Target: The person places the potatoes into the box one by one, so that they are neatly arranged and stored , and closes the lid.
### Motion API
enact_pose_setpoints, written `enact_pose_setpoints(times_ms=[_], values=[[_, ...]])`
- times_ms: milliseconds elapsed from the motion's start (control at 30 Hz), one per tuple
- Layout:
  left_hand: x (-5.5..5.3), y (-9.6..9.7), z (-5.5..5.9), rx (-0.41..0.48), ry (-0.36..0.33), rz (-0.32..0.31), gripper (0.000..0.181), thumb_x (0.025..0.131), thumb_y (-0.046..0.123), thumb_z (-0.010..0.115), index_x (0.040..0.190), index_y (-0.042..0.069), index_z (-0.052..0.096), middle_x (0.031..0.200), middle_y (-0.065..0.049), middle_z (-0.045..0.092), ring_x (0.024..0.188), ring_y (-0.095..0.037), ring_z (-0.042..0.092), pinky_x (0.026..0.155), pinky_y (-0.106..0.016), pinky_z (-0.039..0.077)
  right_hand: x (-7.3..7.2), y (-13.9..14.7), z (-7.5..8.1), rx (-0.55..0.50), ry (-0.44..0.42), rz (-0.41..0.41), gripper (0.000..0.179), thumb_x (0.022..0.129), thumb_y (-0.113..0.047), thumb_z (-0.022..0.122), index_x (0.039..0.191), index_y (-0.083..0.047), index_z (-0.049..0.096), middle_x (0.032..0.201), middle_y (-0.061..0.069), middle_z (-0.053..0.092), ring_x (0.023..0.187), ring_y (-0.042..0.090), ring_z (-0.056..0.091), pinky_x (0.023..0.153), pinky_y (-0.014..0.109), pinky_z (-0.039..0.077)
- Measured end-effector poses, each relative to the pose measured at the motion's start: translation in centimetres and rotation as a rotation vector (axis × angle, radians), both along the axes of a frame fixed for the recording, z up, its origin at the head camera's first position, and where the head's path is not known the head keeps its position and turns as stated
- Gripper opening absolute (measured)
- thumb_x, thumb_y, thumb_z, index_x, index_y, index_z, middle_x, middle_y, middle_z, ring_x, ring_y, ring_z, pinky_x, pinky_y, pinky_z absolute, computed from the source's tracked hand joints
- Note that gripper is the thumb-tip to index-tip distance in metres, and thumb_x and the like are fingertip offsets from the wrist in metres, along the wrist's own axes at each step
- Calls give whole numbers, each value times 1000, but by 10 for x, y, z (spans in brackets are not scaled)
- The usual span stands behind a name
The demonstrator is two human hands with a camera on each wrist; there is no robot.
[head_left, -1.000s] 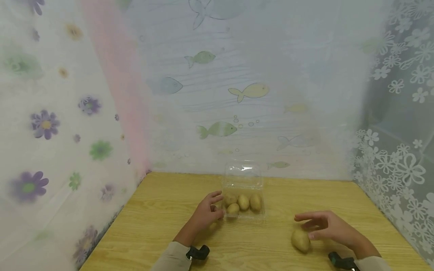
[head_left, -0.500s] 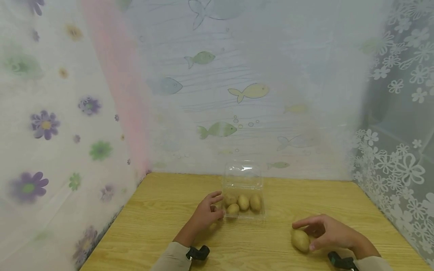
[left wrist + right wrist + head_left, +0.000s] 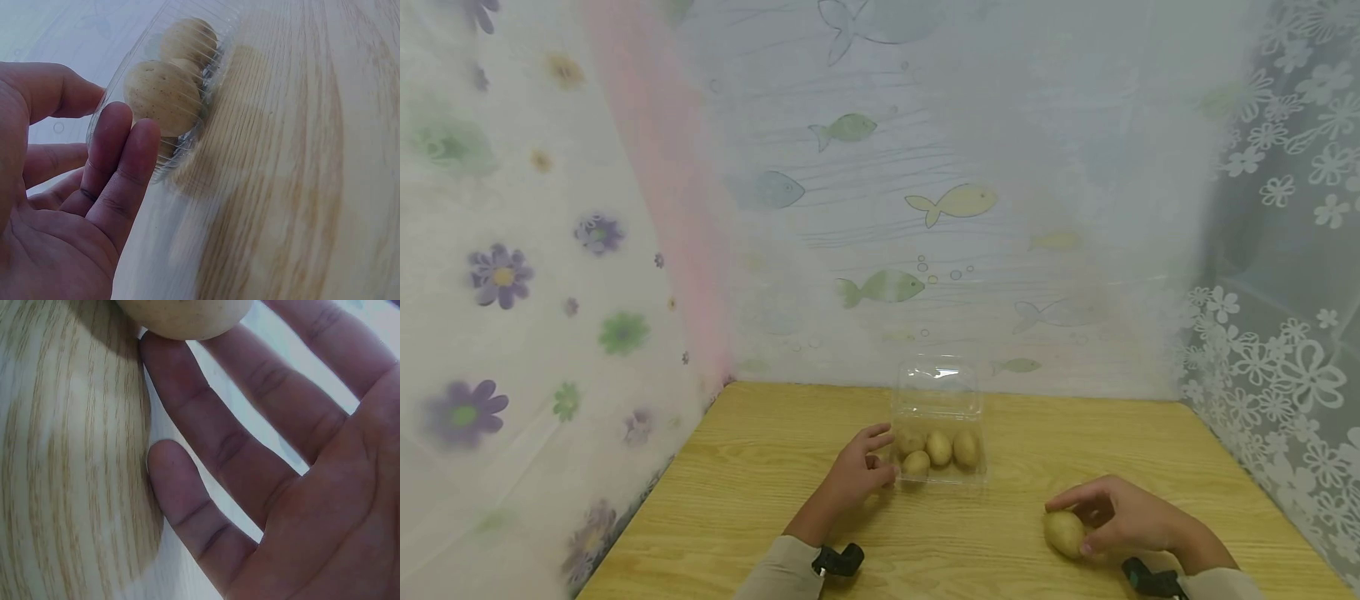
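Note:
A clear plastic clamshell box [image 3: 958, 478] stands on the table with its lid raised, holding several potatoes [image 3: 937, 448]. My left hand [image 3: 855, 471] is at the box's left side. In the left wrist view its fingers [image 3: 128, 194] lie fairly straight against the clear wall, beside a speckled potato [image 3: 162, 97]. To the right on the table, my right hand [image 3: 1138, 517] grips a single potato [image 3: 1063, 533] between thumb and fingers. Only the potato's lower edge shows in the right wrist view, above the fingers [image 3: 219, 434].
The wood-grain table [image 3: 760, 433] runs back to a fish-print curtain [image 3: 880, 208]. Flowered sheets hang at the left [image 3: 542, 333] and right [image 3: 1285, 375]. Black wrist mounts sit at both sleeves.
My right hand has come down and closed its thumb and fingers round the lone potato. The left hand and the box have stayed put.

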State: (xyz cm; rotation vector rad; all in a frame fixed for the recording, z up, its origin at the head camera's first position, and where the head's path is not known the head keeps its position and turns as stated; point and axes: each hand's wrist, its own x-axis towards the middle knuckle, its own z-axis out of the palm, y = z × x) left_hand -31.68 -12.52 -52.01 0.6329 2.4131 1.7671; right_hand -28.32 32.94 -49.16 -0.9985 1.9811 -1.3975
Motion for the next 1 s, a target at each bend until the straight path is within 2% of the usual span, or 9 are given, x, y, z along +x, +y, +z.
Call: enact_pose_setpoints(times_ms=[500,667,1000], values=[[-1,1,0,-4,-1,16,69,99,11,68,161,8,36,161,-17,41,79,-18,66,72,-32,56,-2,-1,1,13,41,-1,50,95,-1,71,140,12,56,137,30,62,113,18,70,90,30,59],[-1,1,0,-8,6,14,69,100,11,67,161,8,35,162,-17,40,78,-18,66,73,-31,57,-1,-3,2,-1,24,12,50,95,0,70,140,15,54,138,34,59,113,19,71,91,30,59],[3,1,2,-9,5,14,70,101,11,66,162,6,32,160,-20,42,80,-21,67,74,-33,57,2,-4,1,57,79,-72,49,94,-5,74,138,11,59,139,40,54,110,16,72,87,26,58]])
